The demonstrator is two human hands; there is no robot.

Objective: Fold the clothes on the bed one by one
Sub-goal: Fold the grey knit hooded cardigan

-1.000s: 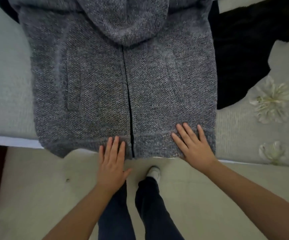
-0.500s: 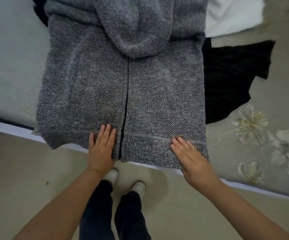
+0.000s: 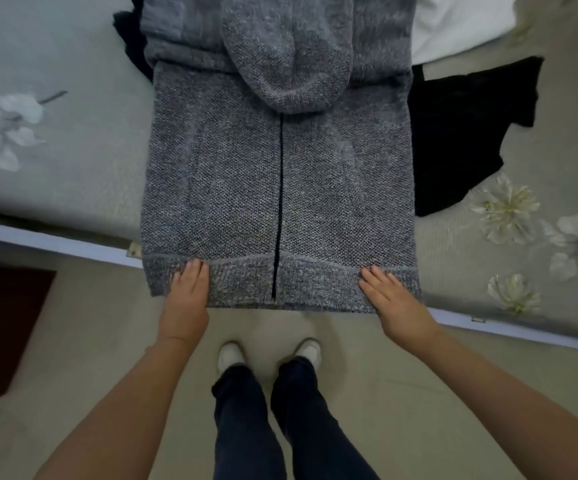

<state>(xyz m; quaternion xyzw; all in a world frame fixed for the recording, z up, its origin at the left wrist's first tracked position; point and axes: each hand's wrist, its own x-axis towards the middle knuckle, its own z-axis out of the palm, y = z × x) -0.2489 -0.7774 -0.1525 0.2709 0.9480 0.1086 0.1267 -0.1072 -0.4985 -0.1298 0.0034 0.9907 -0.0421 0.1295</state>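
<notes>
Head view: a person stands at the near edge of the bed [image 3: 48,174], left hand [image 3: 187,289] and right hand [image 3: 389,299] resting flat, fingers straight, on the hem of a grey hooded jacket [image 3: 277,188] whose hem overhangs the edge. Best next: pinch both hem corners evenly, fold toward the hood.

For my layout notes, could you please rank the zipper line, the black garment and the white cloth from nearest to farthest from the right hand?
From the right hand, resting flat on the hem:
1. Zipper line, inward, mid-hoodie.
2. Black garment, on the bed beyond the hoodie's right edge.
3. White cloth, at the far top right.
</notes>
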